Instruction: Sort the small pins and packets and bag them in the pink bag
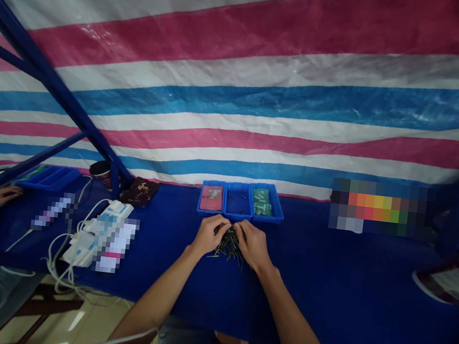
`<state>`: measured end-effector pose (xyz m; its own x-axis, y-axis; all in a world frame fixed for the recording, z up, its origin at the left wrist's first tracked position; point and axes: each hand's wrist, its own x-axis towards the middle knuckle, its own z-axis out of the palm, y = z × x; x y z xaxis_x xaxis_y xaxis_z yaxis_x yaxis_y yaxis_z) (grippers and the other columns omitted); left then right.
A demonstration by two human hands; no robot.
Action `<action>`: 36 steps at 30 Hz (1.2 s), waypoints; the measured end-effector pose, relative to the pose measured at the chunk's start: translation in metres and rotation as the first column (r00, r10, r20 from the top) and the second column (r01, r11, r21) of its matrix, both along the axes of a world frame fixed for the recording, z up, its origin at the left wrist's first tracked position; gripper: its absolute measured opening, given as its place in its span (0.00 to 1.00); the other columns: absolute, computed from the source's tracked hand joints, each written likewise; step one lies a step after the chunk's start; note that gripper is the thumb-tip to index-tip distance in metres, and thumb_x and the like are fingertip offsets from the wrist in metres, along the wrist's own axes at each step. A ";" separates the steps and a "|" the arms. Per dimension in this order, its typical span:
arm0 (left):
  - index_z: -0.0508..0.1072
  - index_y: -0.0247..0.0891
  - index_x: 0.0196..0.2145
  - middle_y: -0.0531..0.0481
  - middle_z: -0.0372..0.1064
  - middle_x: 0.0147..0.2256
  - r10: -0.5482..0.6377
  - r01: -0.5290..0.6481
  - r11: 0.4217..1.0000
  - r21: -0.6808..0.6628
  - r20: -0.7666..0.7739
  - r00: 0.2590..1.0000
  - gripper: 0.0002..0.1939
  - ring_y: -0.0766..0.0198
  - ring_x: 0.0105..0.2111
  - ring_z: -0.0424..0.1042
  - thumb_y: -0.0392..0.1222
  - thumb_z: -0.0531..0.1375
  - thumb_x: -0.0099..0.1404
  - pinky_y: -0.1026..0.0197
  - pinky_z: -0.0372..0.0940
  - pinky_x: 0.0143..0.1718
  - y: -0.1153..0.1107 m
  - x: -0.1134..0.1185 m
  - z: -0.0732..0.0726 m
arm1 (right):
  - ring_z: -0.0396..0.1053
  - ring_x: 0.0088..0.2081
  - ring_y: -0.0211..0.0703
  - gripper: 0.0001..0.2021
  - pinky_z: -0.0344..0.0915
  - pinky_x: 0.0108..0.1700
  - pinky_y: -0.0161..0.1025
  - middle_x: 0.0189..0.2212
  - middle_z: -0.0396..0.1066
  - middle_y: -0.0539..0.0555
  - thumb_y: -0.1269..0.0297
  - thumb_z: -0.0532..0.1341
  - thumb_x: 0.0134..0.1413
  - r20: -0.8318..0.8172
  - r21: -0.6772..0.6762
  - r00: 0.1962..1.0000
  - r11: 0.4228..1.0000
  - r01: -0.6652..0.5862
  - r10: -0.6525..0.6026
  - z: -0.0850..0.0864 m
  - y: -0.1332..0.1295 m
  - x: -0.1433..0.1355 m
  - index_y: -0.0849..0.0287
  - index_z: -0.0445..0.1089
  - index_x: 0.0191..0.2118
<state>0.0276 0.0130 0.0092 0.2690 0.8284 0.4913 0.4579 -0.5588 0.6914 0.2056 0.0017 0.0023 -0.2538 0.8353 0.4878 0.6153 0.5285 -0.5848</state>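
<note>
Both of my hands meet over a loose pile of thin, dark and brassy, pin-like pieces point(229, 246) on the blue tabletop. My left hand point(211, 233) is closed in a pinch at the pile's far left side. Facing it, my right hand point(252, 242) has its fingers pressed together too, the fingertips almost touching those of the left. Whatever sits between the fingertips is too small to make out. Just beyond stand three joined blue bins: the left bin point(200, 196) holds a pink item, the middle bin point(237, 209) a few thin dark pieces, the right bin point(278, 208) green-and-white packets.
Left of me lie a white power strip point(84, 241) with tangled cables and a dark packet point(141, 192). A dark cup point(100, 173) stands by the blue metal frame point(67, 103). Another person's hand point(5, 195) rests farther left. A striped tarp point(238, 95) hangs behind.
</note>
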 end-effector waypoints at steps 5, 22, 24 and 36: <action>0.74 0.35 0.32 0.50 0.67 0.27 0.036 -0.036 0.999 -0.033 -0.005 0.999 0.14 0.67 0.25 0.63 0.45 0.54 0.72 0.64 0.58 0.30 0.002 -0.001 0.000 | 0.73 0.40 0.44 0.11 0.65 0.42 0.37 0.41 0.74 0.55 0.65 0.51 0.69 -0.079 0.015 0.996 0.999 -0.036 0.038 0.002 0.000 0.000 0.55 0.69 0.47; 0.77 0.36 0.35 0.49 0.68 0.27 -0.010 0.011 1.000 0.026 -0.015 1.000 0.12 0.66 0.26 0.65 0.42 0.56 0.71 0.63 0.60 0.31 -0.001 0.002 0.000 | 0.67 0.25 0.40 0.19 0.56 0.30 0.36 0.24 0.68 0.51 0.60 0.47 0.71 0.055 0.007 0.995 0.996 0.086 -0.086 -0.002 0.001 -0.003 0.56 0.65 0.29; 0.76 0.36 0.35 0.50 0.67 0.27 -0.009 0.009 1.000 0.026 -0.018 1.000 0.11 0.67 0.25 0.63 0.42 0.56 0.71 0.64 0.59 0.30 -0.001 0.001 0.000 | 0.66 0.24 0.39 0.20 0.56 0.30 0.36 0.22 0.67 0.50 0.59 0.48 0.71 0.024 -0.008 0.995 0.995 0.102 -0.102 -0.003 0.001 -0.002 0.56 0.65 0.27; 0.75 0.36 0.32 0.51 0.66 0.25 0.034 -0.034 0.999 -0.014 -0.008 0.999 0.14 0.67 0.24 0.62 0.45 0.56 0.71 0.64 0.57 0.28 0.001 -0.001 -0.001 | 0.74 0.41 0.45 0.13 0.68 0.45 0.40 0.40 0.76 0.55 0.63 0.52 0.69 -0.165 0.023 0.985 0.999 -0.047 0.050 0.000 0.001 -0.002 0.54 0.74 0.44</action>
<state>0.0264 0.0140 0.0082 0.2444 0.8437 0.4780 0.4815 -0.5335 0.6954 0.2041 0.0032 0.0018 -0.2086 0.8142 0.5419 0.4843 0.5674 -0.6660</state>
